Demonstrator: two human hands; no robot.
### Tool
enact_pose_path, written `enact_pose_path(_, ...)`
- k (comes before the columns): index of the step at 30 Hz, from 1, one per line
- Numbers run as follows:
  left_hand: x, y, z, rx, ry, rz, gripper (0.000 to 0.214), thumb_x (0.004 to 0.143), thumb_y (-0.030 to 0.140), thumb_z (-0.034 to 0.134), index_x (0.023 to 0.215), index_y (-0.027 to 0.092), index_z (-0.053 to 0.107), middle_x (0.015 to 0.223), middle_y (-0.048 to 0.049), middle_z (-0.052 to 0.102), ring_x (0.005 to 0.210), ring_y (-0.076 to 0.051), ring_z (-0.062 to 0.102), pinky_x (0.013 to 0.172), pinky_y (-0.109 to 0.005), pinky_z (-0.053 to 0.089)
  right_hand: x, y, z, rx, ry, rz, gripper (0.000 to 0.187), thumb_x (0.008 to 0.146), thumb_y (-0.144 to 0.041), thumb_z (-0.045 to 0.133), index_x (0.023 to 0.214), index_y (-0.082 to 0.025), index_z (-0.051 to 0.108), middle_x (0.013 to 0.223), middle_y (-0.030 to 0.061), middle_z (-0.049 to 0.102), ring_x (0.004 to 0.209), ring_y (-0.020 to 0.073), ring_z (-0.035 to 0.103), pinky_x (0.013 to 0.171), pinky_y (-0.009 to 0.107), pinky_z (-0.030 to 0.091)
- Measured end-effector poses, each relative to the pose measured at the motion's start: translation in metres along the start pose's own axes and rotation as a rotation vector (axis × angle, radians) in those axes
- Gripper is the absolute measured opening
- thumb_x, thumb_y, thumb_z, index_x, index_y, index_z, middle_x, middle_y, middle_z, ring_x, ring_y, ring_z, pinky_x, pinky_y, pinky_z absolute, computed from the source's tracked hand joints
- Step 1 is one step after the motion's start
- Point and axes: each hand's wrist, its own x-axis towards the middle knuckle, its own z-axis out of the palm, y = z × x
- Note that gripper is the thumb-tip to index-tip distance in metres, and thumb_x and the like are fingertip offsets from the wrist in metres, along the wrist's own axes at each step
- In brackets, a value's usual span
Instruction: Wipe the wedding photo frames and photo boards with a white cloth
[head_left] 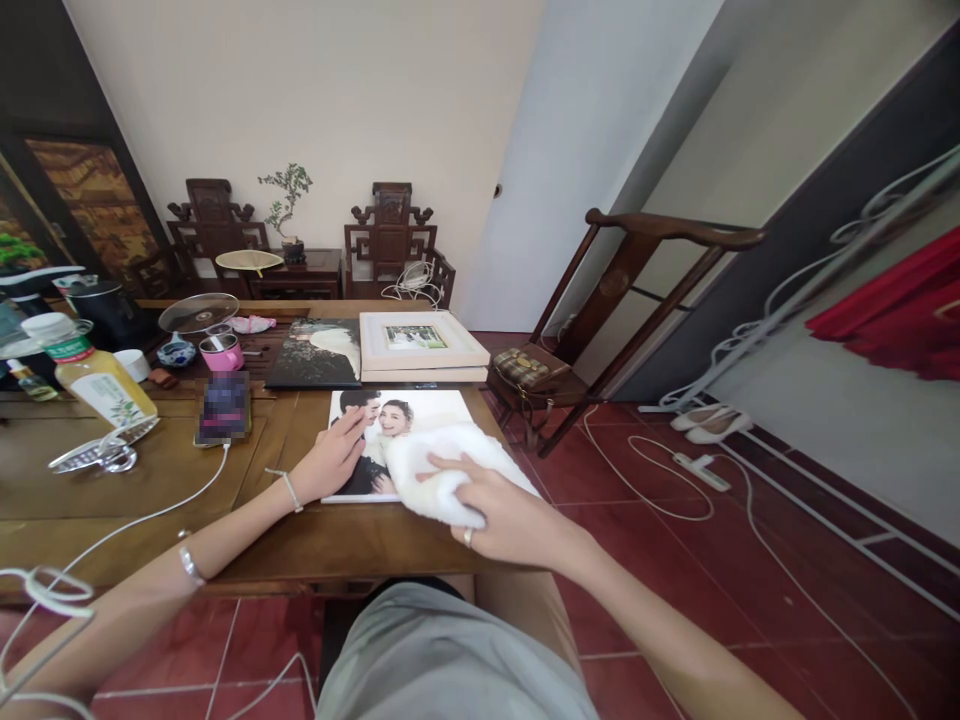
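Note:
A large photo print (pixel 420 412) of two people lies flat on the wooden table (pixel 187 470) near its right front corner. My left hand (pixel 330 458) rests open on the print's left part, fingers spread and pressing it down. My right hand (pixel 495 505) is closed on a white fluffy cloth (pixel 439 465) that lies on the print's lower right part. Behind the print lie a dark photo print (pixel 315 352) and a white framed picture (pixel 420 345) stacked on another board.
A phone (pixel 223 408) on a white cable, a juice bottle (pixel 94 375), a pink cup (pixel 221 352), a small fan (pixel 199 313) and a kettle (pixel 112 305) stand on the table's left side. A wooden chair (pixel 600 320) with a bag stands to the right. Cables and white shoes (pixel 709 420) lie on the red tiles.

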Motion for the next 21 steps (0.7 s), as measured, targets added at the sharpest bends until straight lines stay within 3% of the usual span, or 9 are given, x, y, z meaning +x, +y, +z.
enact_pose_path(4,0.0,0.0,-0.002,0.016,-0.018,-0.006,0.048,0.097,0.03,0.028,0.143,0.016,0.036,0.151,-0.0119,0.032,0.142,-0.025,0.024,0.114,-0.046,0.025,0.047,0.033,0.0,-0.089,0.092,0.046,0.006,0.075,-0.018,0.059,0.07,-0.017,0.062,0.109,0.0129,0.067,0.107,0.0283,0.058,0.093,0.037,0.042)
enact_pose_path(8,0.0,0.001,-0.004,0.015,-0.039,-0.01,0.048,0.097,0.026,0.026,0.144,0.018,0.034,0.152,-0.0117,0.03,0.142,-0.026,0.023,0.112,-0.048,0.029,0.092,0.063,0.0,-0.179,0.158,0.104,0.011,0.077,-0.022,0.058,0.07,-0.014,0.062,0.088,0.0129,0.067,0.09,0.0273,0.06,0.077,0.033,0.044)
enact_pose_path(11,-0.001,0.001,-0.005,0.011,-0.041,-0.014,0.048,0.097,0.025,0.025,0.144,0.02,0.033,0.153,-0.0106,0.029,0.142,-0.026,0.023,0.111,-0.048,0.03,0.107,0.071,0.001,-0.176,0.173,0.104,0.01,0.077,-0.018,0.055,0.07,-0.014,0.061,0.085,0.0128,0.068,0.089,0.027,0.06,0.078,0.033,0.044)
enact_pose_path(15,-0.001,-0.001,-0.002,0.0,-0.007,0.002,0.047,0.097,0.024,0.026,0.144,0.02,0.034,0.151,-0.0104,0.032,0.142,-0.024,0.024,0.113,-0.046,0.028,0.09,0.057,0.007,-0.145,0.151,0.05,0.008,0.074,-0.013,0.056,0.068,-0.017,0.059,0.099,0.0136,0.069,0.113,0.0305,0.055,0.098,0.041,0.037)
enact_pose_path(18,0.0,-0.004,0.001,-0.016,0.018,0.016,0.047,0.097,0.024,0.027,0.143,0.019,0.036,0.151,-0.0109,0.033,0.142,-0.024,0.024,0.114,-0.046,0.027,0.055,0.033,0.01,-0.078,0.093,0.022,0.009,0.075,-0.012,0.055,0.069,-0.017,0.059,0.113,0.0175,0.066,0.13,0.0311,0.041,0.107,0.05,0.027)
enact_pose_path(21,-0.001,-0.003,0.001,-0.019,0.02,0.02,0.047,0.097,0.024,0.027,0.143,0.021,0.035,0.151,-0.0094,0.034,0.141,-0.023,0.024,0.114,-0.046,0.026,0.018,0.005,0.008,-0.016,-0.001,0.007,0.013,0.07,-0.007,0.055,0.065,-0.018,0.058,0.124,0.0178,0.06,0.136,0.0291,0.034,0.11,0.05,0.025)
